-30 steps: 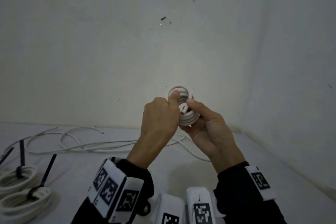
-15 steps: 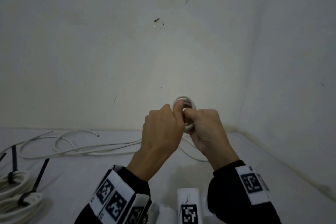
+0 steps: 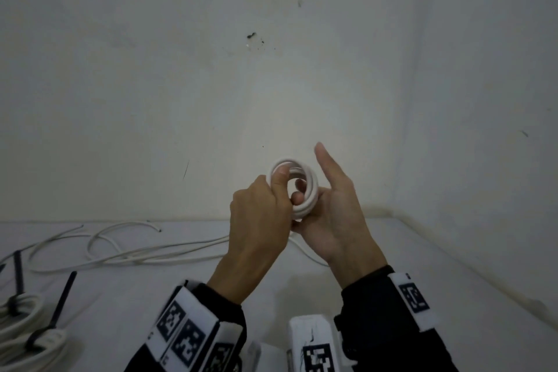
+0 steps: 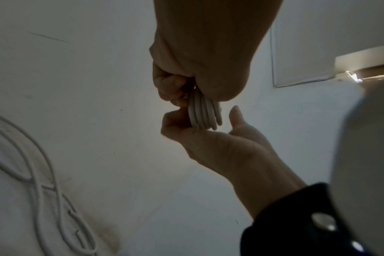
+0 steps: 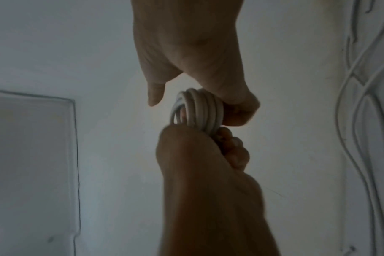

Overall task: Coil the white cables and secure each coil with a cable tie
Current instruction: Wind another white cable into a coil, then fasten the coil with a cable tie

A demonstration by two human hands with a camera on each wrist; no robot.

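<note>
**A:** What could go wrong here?

**B:** Start near. By the desk's (image 3: 437,251) near left corner lie two tied coils (image 3: 21,323), each with a black cable tie (image 3: 62,302). The new coil (image 3: 297,187) is up in the air over the middle of the desk, with no tie on it. The left hand (image 3: 256,220) grips it, thumb over the rings. The right hand (image 3: 335,214) is mostly spread, thumb up, and only props the coil from below. If the left thumb slips, I think the rings will spring apart.

**A:** Anything else?

**B:** The loose cable (image 3: 126,254) trails to the desk's far left part. It could snag and tug the coil.

**A:** Any boxes or bins?

**B:** None that I can see, though the wrist views are dark.
</note>
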